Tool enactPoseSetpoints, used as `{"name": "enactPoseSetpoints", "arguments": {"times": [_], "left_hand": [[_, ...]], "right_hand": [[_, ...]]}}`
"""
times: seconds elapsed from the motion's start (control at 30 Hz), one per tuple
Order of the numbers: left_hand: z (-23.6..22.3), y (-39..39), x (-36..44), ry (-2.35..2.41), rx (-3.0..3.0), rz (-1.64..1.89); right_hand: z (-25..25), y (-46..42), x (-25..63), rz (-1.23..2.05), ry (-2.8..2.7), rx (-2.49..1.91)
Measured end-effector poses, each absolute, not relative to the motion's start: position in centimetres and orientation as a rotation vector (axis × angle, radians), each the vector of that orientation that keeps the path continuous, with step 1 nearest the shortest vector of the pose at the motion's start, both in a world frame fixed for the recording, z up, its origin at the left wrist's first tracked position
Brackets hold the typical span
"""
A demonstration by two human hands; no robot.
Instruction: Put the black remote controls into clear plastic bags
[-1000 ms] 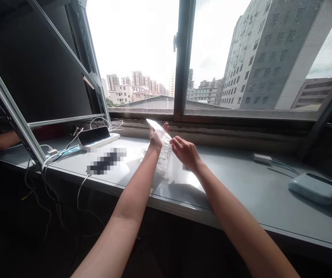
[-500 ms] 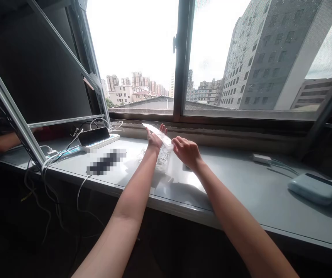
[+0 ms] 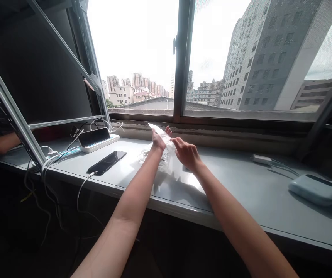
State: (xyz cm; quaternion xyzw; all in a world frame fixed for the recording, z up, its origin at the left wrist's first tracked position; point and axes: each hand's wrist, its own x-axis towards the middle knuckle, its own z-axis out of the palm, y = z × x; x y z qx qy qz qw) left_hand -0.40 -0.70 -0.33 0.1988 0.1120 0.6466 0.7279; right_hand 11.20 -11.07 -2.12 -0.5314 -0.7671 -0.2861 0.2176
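Observation:
In the head view, a thin white translucent sheet, perhaps a plastic bag, is held up over the table near the window. My left hand supports it from the left, thumb on the near side and fingertips showing beyond it. At the sheet's right end is my right hand, fingers curled, with thumb and forefinger closed at its edge. Below both hands lies a crumpled clear plastic bag, partly covered by my left wrist. I cannot make out what it contains.
A black phone on a white cable lies to the left. Behind it a power strip bears another dark device. A blue-grey case and a white adapter sit at right. Metal shelving stands left; another person's arm shows behind.
My left hand and the white sheet have shifted slightly right, closer to my right hand. The sheet now shows shorter between the hands. My right hand has barely moved.

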Motion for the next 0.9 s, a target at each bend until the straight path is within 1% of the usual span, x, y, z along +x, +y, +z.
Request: {"name": "enactPoseSetpoints", "arguments": {"times": [0.33, 0.67, 0.9], "left_hand": [[-1.0, -1.9, 2.1, 0.313, 0.614, 1.318], [-0.7, -1.5, 2.0, 0.288, 0.564, 1.340], [-0.8, -1.2, 2.5, 0.389, 0.684, 1.205]], "right_hand": [[-2.0, -11.2, 11.0, -0.699, -2.055, -1.572], [-1.8, -11.2, 11.0, -0.697, -1.998, -1.658], [-1.9, -10.9, 11.4, -0.760, -1.893, -1.643]]}}
